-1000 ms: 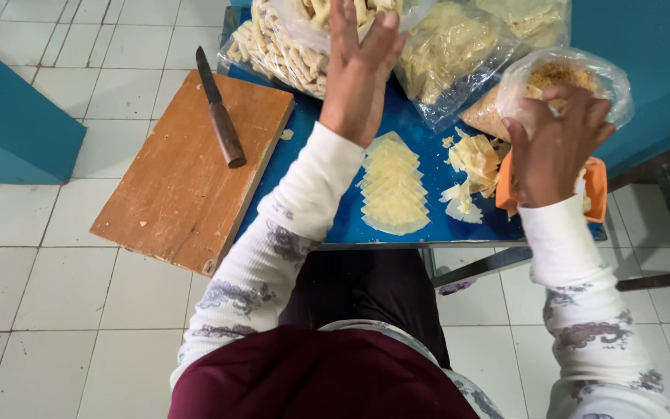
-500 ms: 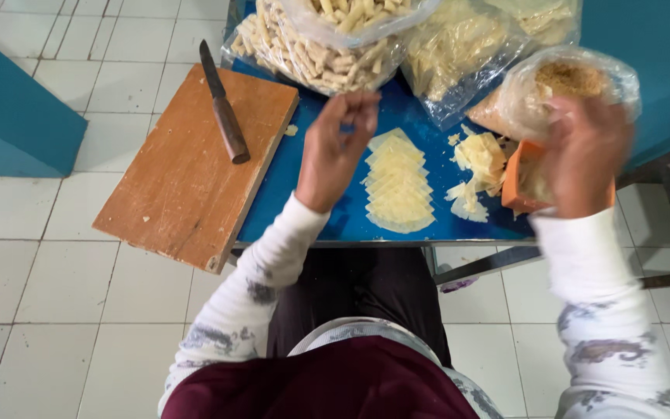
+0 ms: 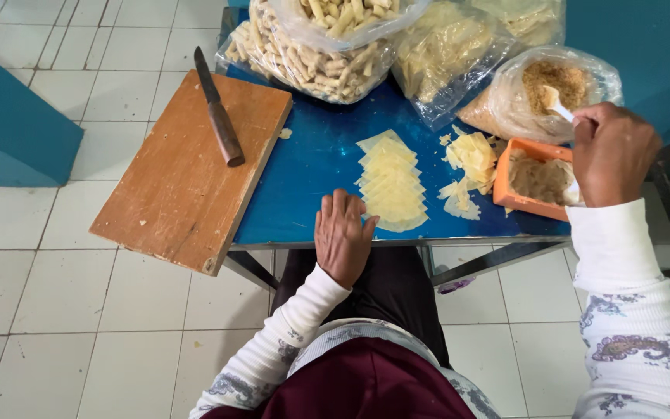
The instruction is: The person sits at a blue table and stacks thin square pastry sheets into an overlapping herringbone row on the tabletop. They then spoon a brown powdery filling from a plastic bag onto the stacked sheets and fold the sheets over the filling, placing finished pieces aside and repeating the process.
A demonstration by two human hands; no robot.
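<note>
My left hand (image 3: 342, 235) rests flat on the near edge of the blue table (image 3: 312, 167), fingers slightly apart, just left of a row of thin pale yellow wrappers (image 3: 391, 182). Nothing is in it. My right hand (image 3: 613, 153) is closed around a white spoon (image 3: 557, 102), held above an orange tray (image 3: 538, 180) of brownish filling. The spoon tip points into a clear bag of brown crumbs (image 3: 548, 85). A loose heap of wrappers (image 3: 468, 164) lies beside the tray.
A wooden cutting board (image 3: 188, 174) overhangs the table's left edge with a wooden-handled knife (image 3: 218, 111) on it. A bag of pale rolled sticks (image 3: 321, 43) and a bag of wrappers (image 3: 450, 50) stand at the back. White tiled floor below.
My left hand has drawn back from the bag of sticks to the table's near edge. My right hand has lifted off the tray and now holds the spoon near the crumb bag.
</note>
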